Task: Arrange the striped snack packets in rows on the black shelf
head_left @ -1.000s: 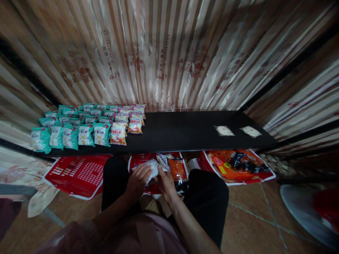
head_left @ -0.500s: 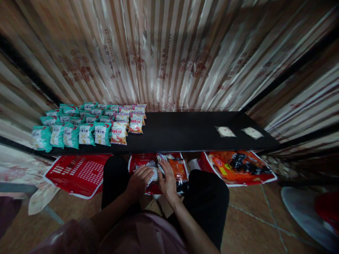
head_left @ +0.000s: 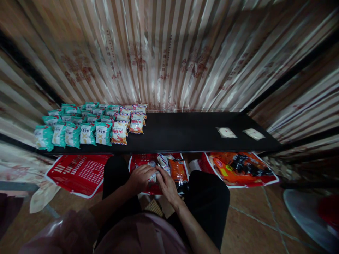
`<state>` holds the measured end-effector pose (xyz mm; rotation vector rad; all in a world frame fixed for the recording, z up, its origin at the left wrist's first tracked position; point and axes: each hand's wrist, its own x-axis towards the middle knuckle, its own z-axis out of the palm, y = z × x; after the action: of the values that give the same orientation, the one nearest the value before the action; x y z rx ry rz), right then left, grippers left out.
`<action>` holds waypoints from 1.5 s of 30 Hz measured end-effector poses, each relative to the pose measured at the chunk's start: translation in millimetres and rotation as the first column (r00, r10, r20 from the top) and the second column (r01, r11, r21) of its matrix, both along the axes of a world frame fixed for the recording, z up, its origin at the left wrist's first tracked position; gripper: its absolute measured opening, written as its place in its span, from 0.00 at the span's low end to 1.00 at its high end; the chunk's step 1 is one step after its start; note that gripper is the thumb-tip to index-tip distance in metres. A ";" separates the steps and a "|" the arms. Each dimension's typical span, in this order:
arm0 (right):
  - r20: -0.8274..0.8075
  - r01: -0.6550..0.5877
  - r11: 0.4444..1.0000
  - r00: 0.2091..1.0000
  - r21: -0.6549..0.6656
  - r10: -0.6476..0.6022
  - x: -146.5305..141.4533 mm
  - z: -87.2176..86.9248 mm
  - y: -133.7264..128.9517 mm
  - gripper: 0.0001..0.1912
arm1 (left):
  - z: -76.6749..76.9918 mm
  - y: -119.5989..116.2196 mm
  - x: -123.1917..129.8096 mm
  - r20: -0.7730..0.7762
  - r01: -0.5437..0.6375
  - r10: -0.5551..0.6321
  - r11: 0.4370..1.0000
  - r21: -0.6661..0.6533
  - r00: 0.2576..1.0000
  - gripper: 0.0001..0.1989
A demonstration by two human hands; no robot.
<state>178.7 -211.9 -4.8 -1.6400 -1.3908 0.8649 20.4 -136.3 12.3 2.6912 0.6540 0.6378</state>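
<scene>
Over the middle red basket [head_left: 133, 158], my left hand [head_left: 142, 178] is curled round a small whitish snack bag [head_left: 153, 177], mostly hidden under the fingers. My right hand [head_left: 166, 186] closes on the same bag from the other side, its fingertips meeting those of the left. In that basket lie more white snack bags with striped edges [head_left: 164, 159] and an orange packet [head_left: 178, 170] with a dark lower end. On the black shelf [head_left: 180, 132] ahead, several teal snack bags [head_left: 102, 134] stand in rows at the left, with white-and-orange snack bags [head_left: 119, 133] beside them.
Two flat white packets [head_left: 227, 132] lie on the shelf's right part. Below stand a red basket [head_left: 79, 173] at the left and a red basket of orange packets [head_left: 225, 167] at the right. Striped curtains [head_left: 164, 53] hang behind and beside the shelf.
My right hand has moved down and left, from the bags in the basket to the bag at my left hand. The striped-edge bags it covered now show.
</scene>
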 end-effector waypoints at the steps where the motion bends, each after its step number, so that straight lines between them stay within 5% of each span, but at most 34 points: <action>1: 0.010 -0.015 1.000 1.000 0.000 0.015 0.2 0.9 -0.7 0.24 | 0.0 1.3 0.0 -0.020 0.004 -0.005 1.000 -0.026 1.000 0.15; 8: 0.094 -0.057 0.998 0.994 -0.006 0.057 -1.7 -11.4 -2.1 0.29 | -2.4 9.7 -2.3 -0.145 0.024 -0.048 0.987 -0.162 0.988 0.17; 13: 0.061 -0.024 1.000 0.998 0.010 0.023 -3.1 -15.4 -2.5 0.24 | 13.7 12.6 0.3 -0.247 -0.020 -0.052 0.959 -0.282 0.968 0.16; 19: -0.107 -0.023 0.999 0.994 -0.045 0.018 -2.3 -14.2 -3.9 0.24 | 34.4 18.9 2.4 -0.294 -0.112 -0.012 0.911 -0.398 0.956 0.15; 30: -0.385 -0.020 0.994 0.923 -0.110 -0.024 -5.3 -4.7 -5.4 0.22 | 41.4 36.3 -3.9 -0.248 -0.088 -0.059 0.835 -0.543 0.967 0.16; 39: -0.546 0.069 0.990 0.828 -0.122 -0.124 -6.2 13.1 -2.2 0.25 | 42.6 43.1 -10.7 -0.044 -0.067 0.052 0.655 -0.752 0.998 0.21; 45: -0.651 0.104 0.979 0.734 -0.173 -0.194 -3.8 6.4 1.8 0.26 | 32.7 36.6 -6.7 0.118 0.016 0.266 0.357 -0.934 0.957 0.30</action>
<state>174.9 -210.1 1.6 -1.2990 -0.6969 1.3011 13.8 -99.7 45.0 1.4332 0.8221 0.4122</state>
